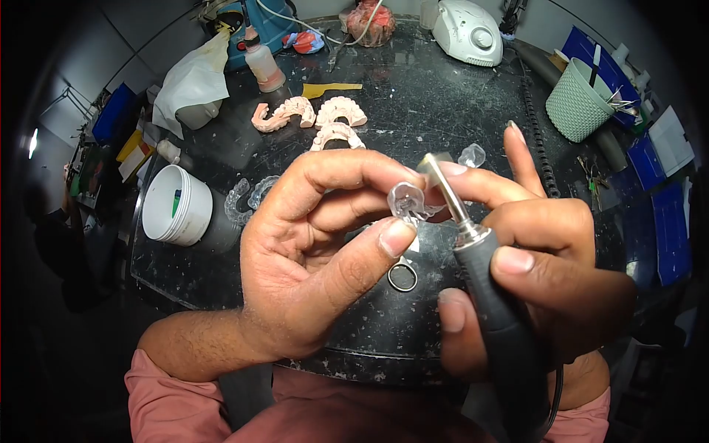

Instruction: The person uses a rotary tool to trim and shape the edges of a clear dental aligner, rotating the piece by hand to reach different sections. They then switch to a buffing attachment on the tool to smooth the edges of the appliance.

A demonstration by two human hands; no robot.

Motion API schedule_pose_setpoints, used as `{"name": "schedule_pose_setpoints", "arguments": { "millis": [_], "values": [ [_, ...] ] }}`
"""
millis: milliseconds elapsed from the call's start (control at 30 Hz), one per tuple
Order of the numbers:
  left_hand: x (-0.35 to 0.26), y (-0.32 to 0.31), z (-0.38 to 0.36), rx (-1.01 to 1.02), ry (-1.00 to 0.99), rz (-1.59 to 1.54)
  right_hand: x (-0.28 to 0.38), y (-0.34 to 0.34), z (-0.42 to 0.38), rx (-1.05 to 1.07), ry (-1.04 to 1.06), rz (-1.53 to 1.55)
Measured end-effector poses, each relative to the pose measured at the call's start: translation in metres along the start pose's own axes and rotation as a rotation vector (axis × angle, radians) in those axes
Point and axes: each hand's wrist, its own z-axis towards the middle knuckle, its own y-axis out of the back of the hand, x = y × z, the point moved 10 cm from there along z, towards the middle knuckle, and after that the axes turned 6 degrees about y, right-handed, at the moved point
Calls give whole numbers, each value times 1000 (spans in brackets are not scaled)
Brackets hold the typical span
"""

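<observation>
My left hand (314,247) pinches a clear dental aligner (406,201) between thumb and fingers, holding it up over the bench. My right hand (543,255) is wrapped round a black rotary handpiece (484,277) with a slim metal neck. The spinning-looking, blurred tip (434,164) is right beside the aligner's edge, and a right fingertip reaches in close behind it. Below the hands, a metal finger ring of a tool (402,277), like a scissors handle, lies on the bench, its remainder mostly hidden. Beyond my right fingers shows another clear plastic piece (473,155).
Pink-beige dental models (340,111) and a yellow strip (332,88) lie mid-bench. More clear aligners (238,203) and a white tub (193,221) are left. A white control box (469,33), bottle (264,66) and green basket (580,103) stand farther back. A person (59,229) is far left.
</observation>
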Motion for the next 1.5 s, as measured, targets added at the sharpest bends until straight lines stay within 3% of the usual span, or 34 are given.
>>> {"name": "schedule_pose_setpoints", "arguments": {
  "millis": [67,100,133,367,467,533,700,767,900,967,1267,1367,1500],
  "values": [
    [-1,1,0,-7,10,-28,0,1,0,-22,24,99],
    [-3,-1,1,135,41,12,4,-3,3,142,16,61],
    [-1,0,0,135,42,12,3,-4,3,142,16,61],
    [-4,1,2,181,16,54,-3,18,0,-203,154,-14],
    [-1,1,4,175,83,22,-16,22,0,-184,76,153],
    [0,3,5,202,69,45,-19,11,4,-1,72,256],
    [-4,3,4,227,7,117,-26,8,2,-133,-59,432],
    [-3,4,4,231,16,115,-22,3,4,41,84,344],
    [-2,4,5,230,29,84,-11,-5,5,166,178,356],
    [-4,2,5,239,20,75,-23,5,0,-124,-70,458],
    [-6,3,5,226,-23,169,-23,6,-1,-121,-77,318],
    [-11,2,5,216,-62,257,-23,6,2,-56,-79,408],
    [-12,4,5,208,-60,320,-24,5,1,-121,-105,438]
  ]
}}
